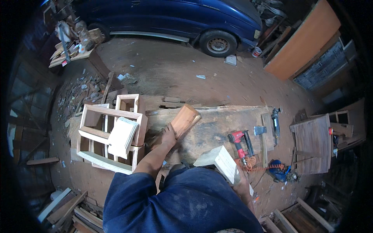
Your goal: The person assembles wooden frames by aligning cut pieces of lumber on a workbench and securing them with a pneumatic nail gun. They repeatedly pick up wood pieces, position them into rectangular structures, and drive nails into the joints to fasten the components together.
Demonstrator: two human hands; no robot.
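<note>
My left hand (168, 136) is closed on the near left end of a reddish-brown wooden block (184, 119), which lies slanted over the workbench (213, 124). Close to my body on the right, my right hand (241, 181) grips a pale wooden piece with two broad faces meeting at a corner (222, 161); most of its fingers are hidden behind the wood. Left of my left arm stand pale wooden frames (105, 160), with a whitish stack of flat wood pieces (122, 136) resting on them.
On the bench's right part lie a red and black nail gun (237, 141) with a coiled orange hose (256, 166), a hatchet-like blade (260, 130) and an angle grinder (276, 126). A blue power tool (276, 167) sits beyond. A blue vehicle (155, 17) stands across the far side.
</note>
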